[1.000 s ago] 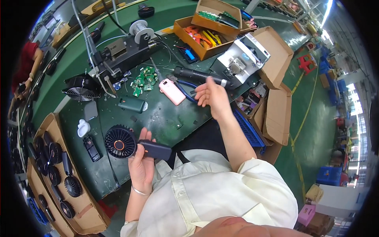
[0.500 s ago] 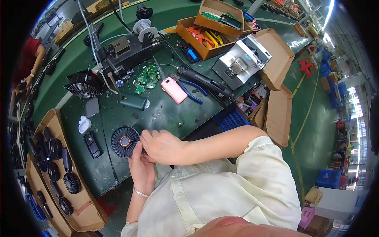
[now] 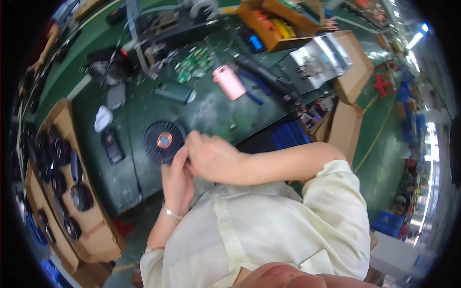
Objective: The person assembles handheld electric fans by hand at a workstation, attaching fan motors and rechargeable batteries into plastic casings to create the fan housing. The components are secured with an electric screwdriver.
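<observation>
A round black handheld fan (image 3: 158, 150) with a ringed orange hub lies face up over the table's near part. My left hand (image 3: 177, 185) is closed at its lower right edge, the thumb pointing up along the rim. From the right, my right hand (image 3: 211, 156) curls its bent fingers against the same edge, touching the left hand. Between them the fan's handle end is hidden. Left of the fan lie a dark open casing (image 3: 112, 146) and a white shell part (image 3: 103, 118). Motion blurs the picture.
Beyond lie a dark green casing (image 3: 174, 92), a pink casing (image 3: 229, 82), green circuit boards (image 3: 196, 65) and a dark electric screwdriver (image 3: 264, 72). A grey-white machine (image 3: 314, 62) stands far right. A cardboard tray (image 3: 98, 230) of black fans flanks the left edge; a blue crate (image 3: 290, 134) sits right.
The view has shifted, so the table and its things appear moved, and the picture is blurrier. Both hands stay together at the fan's lower right edge.
</observation>
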Motion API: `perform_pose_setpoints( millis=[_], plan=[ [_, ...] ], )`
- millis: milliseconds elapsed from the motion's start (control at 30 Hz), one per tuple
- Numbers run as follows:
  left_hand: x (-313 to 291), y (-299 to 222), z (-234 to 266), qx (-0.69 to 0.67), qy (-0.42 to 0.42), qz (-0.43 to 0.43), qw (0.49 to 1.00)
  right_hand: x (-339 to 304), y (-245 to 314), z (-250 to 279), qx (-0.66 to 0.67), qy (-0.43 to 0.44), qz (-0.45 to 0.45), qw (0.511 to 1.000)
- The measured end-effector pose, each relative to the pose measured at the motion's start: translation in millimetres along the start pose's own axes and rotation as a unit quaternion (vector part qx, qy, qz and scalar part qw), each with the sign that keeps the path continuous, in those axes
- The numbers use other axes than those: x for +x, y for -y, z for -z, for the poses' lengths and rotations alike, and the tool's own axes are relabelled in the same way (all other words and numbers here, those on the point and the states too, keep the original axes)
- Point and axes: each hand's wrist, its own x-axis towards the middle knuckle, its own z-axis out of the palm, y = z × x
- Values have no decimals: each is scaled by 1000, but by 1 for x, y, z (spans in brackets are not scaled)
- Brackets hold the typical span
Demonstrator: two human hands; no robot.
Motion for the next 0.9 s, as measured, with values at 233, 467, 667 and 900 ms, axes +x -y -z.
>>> perform_pose_setpoints(
  millis=[233, 467, 667, 900],
  plan=[
    [9, 2, 1, -9, 40, 13, 999, 2, -8, 5, 62, 18, -10, 998],
    [8, -5, 5, -20, 25, 28, 999, 5, -4, -2, 96, 28, -29, 995],
    [15, -18, 14, -8, 47, 82, 995, 7, -11, 11, 162, 37, -37, 985],
    [7, -38, 11, 0, 84, 110, 990, 29, -48, 15, 165, -147, -74, 972]
  ],
)
